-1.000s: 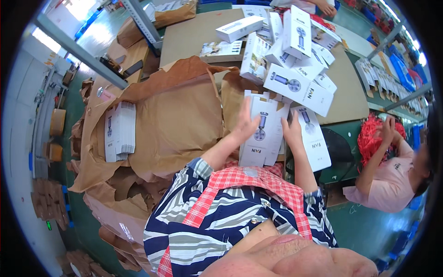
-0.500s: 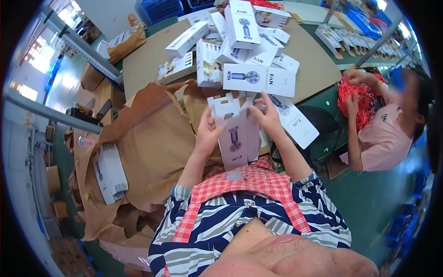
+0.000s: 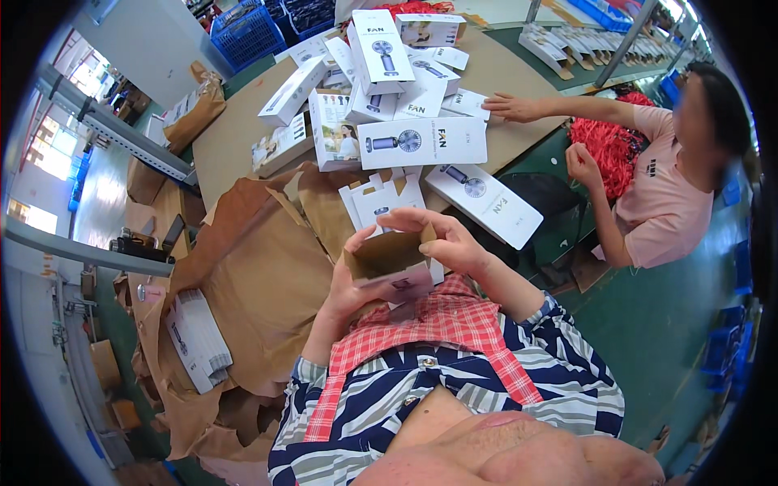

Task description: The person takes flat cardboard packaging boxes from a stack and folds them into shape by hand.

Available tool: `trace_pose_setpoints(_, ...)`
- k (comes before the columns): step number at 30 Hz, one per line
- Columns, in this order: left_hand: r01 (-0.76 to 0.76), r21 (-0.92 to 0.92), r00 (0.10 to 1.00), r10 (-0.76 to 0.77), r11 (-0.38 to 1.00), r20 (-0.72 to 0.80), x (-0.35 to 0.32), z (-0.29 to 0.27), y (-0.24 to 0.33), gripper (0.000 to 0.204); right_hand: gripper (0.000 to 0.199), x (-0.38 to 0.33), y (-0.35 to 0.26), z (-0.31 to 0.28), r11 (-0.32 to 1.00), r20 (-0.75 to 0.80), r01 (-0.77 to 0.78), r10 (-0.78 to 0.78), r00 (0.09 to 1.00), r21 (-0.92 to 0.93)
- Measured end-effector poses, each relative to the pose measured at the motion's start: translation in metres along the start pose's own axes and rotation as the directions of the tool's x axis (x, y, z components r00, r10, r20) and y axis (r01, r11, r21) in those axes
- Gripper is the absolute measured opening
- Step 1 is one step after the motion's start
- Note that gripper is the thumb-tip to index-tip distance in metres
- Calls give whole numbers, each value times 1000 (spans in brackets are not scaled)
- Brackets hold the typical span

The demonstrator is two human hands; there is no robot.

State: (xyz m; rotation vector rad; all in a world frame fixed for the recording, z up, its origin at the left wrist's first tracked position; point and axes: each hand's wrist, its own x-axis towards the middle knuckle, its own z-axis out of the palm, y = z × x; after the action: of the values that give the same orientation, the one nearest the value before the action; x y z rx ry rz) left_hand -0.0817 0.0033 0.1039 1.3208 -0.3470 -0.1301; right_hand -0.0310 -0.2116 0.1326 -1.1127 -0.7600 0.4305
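Observation:
Between my two hands, close to my chest, is a white cardboard box (image 3: 395, 285) squared out, its brown hollow inside facing up. My left hand (image 3: 348, 279) grips its left side, the thumb along the near wall. My right hand (image 3: 446, 241) closes over its far and right edges, fingers stretched along the top. Just beyond lie flat white box blanks (image 3: 382, 201) with cut flaps. A heap of made-up white fan boxes (image 3: 417, 144) stands farther off, and one more box (image 3: 484, 206) lies aslant to the right of my hands.
Torn brown wrapping paper (image 3: 259, 275) spreads to the left, with a stack of flat blanks (image 3: 196, 340) on it. At right, a co-worker in a pink shirt (image 3: 668, 190) reaches a hand (image 3: 515, 108) to the heap, beside red shredded filler (image 3: 604, 150). Blue crates (image 3: 247, 36) stand behind.
The flattened box in my hands has been opened out and tipped, so its hollow end shows. The co-worker's arm has stretched out from the red filler to the heap of boxes.

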Motion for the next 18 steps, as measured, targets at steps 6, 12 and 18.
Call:
trace_pose_setpoints(6,126,41,932,-104,991,-348,3,6,-20,49,62,9,28,7,948,-302,-318,305,903,6)
trace_pose_setpoints(12,150,-172,912,-203,974,-356,1,10,-29,48,45,4,40,12,944,-346,-326,294,891,-37)
trace_pose_setpoints(18,130,-363,932,-239,923,-272,8,4,-30,50,44,-4,46,-3,914,-313,-344,398,862,216)
